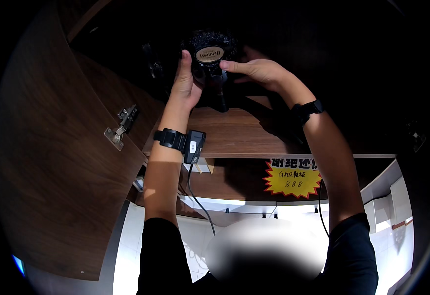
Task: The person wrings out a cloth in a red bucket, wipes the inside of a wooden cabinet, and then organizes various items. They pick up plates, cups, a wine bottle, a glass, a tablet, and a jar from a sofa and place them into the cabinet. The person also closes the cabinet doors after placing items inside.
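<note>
A dark, faceted glass Hennessy cognac bottle (215, 41) is between my hands at the top of the view, inside a dark cabinet. Its oval label appears upside down, and the dark neck points towards the bottom of the picture. My left hand (186, 83) grips the bottle's left side, thumb along its edge. On the right, the thumb of my right hand (264, 72) overlaps the label's lower edge. That hand's other fingers are spread in shadow beside the bottle, so their contact is unclear. Whether the bottle's base rests on anything is hidden in the dark.
An opened wooden cabinet door (63, 158) with a metal hinge (121, 129) stands left. A wooden board (233, 129) lies below the bottle. Another glassy object (154, 62) is in shadow. A yellow starburst sign (292, 182) bears writing. A cable (198, 197) hangs from my left wrist device (194, 146).
</note>
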### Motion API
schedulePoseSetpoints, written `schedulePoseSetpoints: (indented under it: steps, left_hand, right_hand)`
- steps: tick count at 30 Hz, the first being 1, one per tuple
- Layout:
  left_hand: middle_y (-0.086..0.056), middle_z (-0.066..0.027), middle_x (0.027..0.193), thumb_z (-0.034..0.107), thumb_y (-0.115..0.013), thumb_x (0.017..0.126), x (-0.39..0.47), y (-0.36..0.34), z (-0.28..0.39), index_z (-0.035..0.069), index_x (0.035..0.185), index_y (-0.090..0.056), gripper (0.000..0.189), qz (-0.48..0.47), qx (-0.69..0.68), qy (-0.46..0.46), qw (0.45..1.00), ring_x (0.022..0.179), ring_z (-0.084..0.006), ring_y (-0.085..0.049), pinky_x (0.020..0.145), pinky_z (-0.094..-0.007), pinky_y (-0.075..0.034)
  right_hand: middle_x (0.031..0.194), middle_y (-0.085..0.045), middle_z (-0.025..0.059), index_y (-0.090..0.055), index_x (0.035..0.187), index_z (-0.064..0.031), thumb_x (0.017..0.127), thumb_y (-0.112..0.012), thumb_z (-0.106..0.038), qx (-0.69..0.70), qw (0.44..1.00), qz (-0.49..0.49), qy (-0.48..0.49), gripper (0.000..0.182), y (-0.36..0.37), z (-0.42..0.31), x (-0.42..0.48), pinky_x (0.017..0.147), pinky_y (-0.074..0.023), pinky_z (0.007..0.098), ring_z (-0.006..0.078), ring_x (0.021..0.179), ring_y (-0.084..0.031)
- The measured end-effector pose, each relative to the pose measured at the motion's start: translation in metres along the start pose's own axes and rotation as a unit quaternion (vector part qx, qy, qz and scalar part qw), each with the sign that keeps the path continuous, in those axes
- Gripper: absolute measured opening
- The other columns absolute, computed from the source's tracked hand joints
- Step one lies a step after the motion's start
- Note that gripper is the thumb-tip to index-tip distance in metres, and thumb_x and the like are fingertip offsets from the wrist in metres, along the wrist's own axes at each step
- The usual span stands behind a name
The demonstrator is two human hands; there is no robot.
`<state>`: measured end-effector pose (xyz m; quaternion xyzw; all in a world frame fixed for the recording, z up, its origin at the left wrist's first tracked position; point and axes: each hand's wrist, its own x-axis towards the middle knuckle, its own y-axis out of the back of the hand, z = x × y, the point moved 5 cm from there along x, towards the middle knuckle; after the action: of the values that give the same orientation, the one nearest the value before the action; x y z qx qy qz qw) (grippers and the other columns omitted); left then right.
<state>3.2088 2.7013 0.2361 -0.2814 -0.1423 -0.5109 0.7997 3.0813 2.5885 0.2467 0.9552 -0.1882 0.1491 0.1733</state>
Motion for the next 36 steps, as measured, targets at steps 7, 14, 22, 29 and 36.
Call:
schedulePoseSetpoints:
  steps: [7, 14, 22, 29, 36]
  left_hand:
    - [-0.049, -0.0137, 0.132, 0.034, -0.083, 0.073, 0.003, 0.007, -0.004, 0.008, 0.140, -0.032, 0.088, 0.029, -0.064, -0.010, 0.998, 0.125, -0.0267, -0.047, 0.106, -0.0389, -0.040]
    - [-0.059, -0.0118, 0.117, 0.005, -0.077, 0.076, -0.009, -0.013, 0.012, 0.002, 0.126, -0.048, 0.058, 0.034, -0.026, -0.023, 0.999, 0.109, -0.0221, -0.058, 0.093, -0.0339, -0.050]
    - [-0.059, -0.0099, 0.117, 0.004, -0.086, 0.062, -0.050, -0.055, 0.051, 0.005, 0.128, -0.044, 0.078, -0.069, 0.209, -0.175, 0.960, 0.109, -0.0204, -0.059, 0.093, -0.0330, -0.051]
    - [-0.052, -0.0210, 0.131, 0.016, -0.075, 0.079, -0.122, -0.104, 0.116, 0.006, 0.132, -0.043, 0.063, -0.135, 0.352, -0.461, 0.803, 0.122, -0.0320, -0.053, 0.102, -0.0415, -0.046]
    - [-0.055, 0.0015, 0.131, 0.039, -0.068, 0.082, -0.238, -0.133, 0.125, 0.027, 0.129, -0.046, 0.053, -0.054, 0.636, -0.615, 0.463, 0.120, -0.0295, -0.054, 0.102, -0.0558, -0.039]
  right_hand:
    - [0.126, -0.052, 0.0281, -0.050, 0.123, 0.0147, 0.065, -0.084, -0.051, -0.041, 0.998, -0.026, -0.029, 0.094, -0.003, 0.005, 0.006, 0.095, -0.0489, 0.0385, 0.0347, 0.122, -0.050]
    - [0.120, -0.058, 0.0267, -0.048, 0.125, 0.0128, 0.051, -0.089, -0.055, -0.131, 0.985, 0.042, 0.108, 0.109, -0.003, -0.001, 0.011, 0.097, -0.0454, 0.0351, 0.0349, 0.114, -0.056]
    - [0.106, -0.067, 0.0104, -0.065, 0.109, -0.0033, 0.055, -0.090, -0.025, -0.071, 0.972, -0.034, 0.221, 0.063, -0.002, -0.046, -0.023, 0.093, -0.0473, 0.0343, 0.0263, 0.101, -0.062]
    - [0.117, -0.059, 0.0090, -0.061, 0.117, -0.0081, 0.064, -0.085, -0.025, -0.059, 0.891, -0.099, 0.439, 0.060, -0.026, -0.118, -0.081, 0.097, -0.0477, 0.0384, 0.0235, 0.108, -0.060]
    - [0.121, -0.059, 0.0137, -0.051, 0.129, -0.0057, 0.084, -0.069, -0.016, 0.097, 0.947, -0.178, 0.249, 0.050, -0.068, -0.119, -0.128, 0.100, -0.0480, 0.0368, 0.0231, 0.113, -0.059]
